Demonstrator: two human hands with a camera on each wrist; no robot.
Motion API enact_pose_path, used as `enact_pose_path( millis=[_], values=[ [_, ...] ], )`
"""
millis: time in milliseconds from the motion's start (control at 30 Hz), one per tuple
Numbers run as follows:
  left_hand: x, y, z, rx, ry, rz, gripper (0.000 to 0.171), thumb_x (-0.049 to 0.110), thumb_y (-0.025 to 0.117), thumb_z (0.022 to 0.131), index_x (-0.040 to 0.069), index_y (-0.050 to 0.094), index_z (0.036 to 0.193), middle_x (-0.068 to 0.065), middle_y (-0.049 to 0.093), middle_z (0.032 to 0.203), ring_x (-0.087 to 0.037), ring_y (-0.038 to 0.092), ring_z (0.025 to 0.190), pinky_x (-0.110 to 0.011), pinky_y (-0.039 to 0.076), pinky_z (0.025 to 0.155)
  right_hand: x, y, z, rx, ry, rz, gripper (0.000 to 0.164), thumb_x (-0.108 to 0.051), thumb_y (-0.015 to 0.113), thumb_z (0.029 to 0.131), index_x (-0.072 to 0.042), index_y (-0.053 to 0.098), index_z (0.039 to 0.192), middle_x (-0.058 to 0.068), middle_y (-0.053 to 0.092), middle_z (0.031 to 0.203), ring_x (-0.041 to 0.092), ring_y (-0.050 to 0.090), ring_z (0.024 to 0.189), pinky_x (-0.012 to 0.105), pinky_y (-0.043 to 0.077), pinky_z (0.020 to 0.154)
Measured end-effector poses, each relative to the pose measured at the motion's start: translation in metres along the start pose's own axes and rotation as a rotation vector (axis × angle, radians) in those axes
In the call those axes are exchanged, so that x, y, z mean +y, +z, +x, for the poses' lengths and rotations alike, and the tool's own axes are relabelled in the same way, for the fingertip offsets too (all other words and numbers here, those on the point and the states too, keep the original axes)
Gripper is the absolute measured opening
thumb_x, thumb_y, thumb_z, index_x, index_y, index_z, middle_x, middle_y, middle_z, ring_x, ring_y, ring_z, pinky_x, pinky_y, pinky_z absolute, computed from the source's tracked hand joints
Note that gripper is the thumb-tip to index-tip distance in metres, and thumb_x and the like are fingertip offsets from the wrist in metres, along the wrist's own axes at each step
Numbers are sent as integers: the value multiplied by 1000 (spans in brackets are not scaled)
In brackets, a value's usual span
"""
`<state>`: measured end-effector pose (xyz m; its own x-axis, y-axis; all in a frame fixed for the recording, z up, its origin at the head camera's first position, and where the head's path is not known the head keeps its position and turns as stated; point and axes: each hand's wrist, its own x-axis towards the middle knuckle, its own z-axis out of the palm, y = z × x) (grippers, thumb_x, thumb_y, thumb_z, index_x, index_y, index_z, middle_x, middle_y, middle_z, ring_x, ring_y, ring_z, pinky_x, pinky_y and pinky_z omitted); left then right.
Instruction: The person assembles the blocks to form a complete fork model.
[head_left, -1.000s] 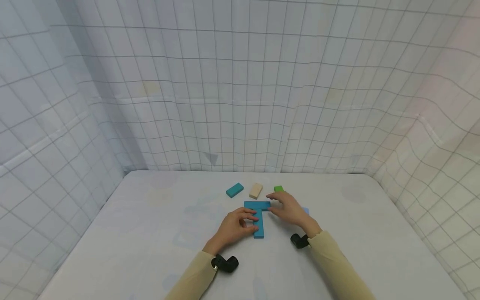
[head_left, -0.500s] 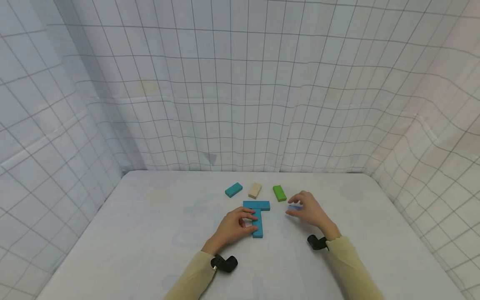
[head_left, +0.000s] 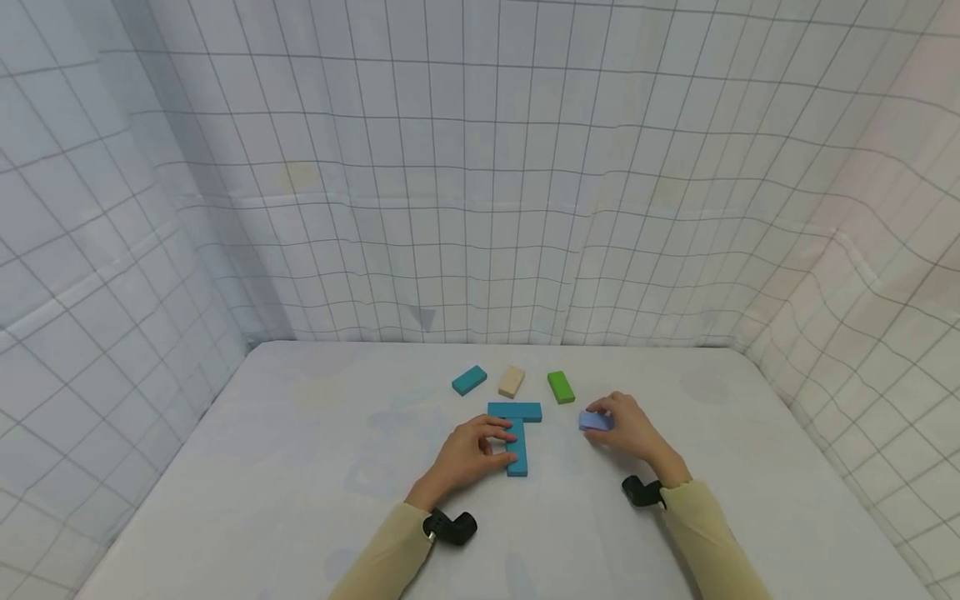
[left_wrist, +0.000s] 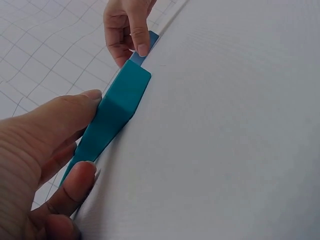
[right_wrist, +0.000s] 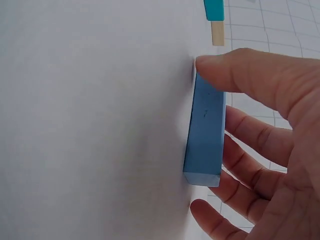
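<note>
Two blue blocks form a T on the table. My left hand (head_left: pixel 465 454) holds the stem block (head_left: pixel 517 465) with thumb and fingers, and the left wrist view shows this teal-blue block (left_wrist: pixel 112 107) between them. The crossbar block (head_left: pixel 514 410) lies across the stem's far end. To the right, my right hand (head_left: pixel 632 429) grips a light blue block (head_left: pixel 592 421). In the right wrist view the thumb lies on one side of that light blue block (right_wrist: pixel 206 125) and the fingers on the other. It is close to the tabletop; contact is unclear.
Behind the T lie a loose teal block (head_left: pixel 469 380), a beige block (head_left: pixel 512 382) and a green block (head_left: pixel 561 387). The white-covered table (head_left: pixel 300 483) is enclosed by a checked cloth (head_left: pixel 480 208) at the back and sides.
My right hand has left the crossbar block's right end, moved right and taken hold of the light blue block. The left hand has stayed at the stem block.
</note>
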<state>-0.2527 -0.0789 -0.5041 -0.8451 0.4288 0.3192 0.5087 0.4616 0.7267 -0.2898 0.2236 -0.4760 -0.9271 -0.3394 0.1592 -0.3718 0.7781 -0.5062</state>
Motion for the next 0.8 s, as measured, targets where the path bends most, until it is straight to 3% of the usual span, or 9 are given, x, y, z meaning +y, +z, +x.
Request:
enact_pose_path(
  millis=[500, 800],
  values=[
    [1, -1, 0, 0, -18, 15, 26, 28, 77, 81, 16, 74, 105, 4, 60, 120, -2, 53, 66, -23, 46, 61, -7, -3, -6, -57, 36, 76, 27, -11, 80, 75, -1, 66, 96, 2, 56, 88, 18, 50, 77, 34, 44, 69],
    [-1, 1, 0, -1, -10, 19, 27, 29, 76, 82, 16, 74, 105, 2, 60, 120, -1, 53, 66, -22, 46, 62, -21, 1, -11, -85, -35, 112, 26, -16, 79, 75, -8, 61, 92, -3, 56, 80, 14, 48, 67, 28, 42, 58]
  ],
)
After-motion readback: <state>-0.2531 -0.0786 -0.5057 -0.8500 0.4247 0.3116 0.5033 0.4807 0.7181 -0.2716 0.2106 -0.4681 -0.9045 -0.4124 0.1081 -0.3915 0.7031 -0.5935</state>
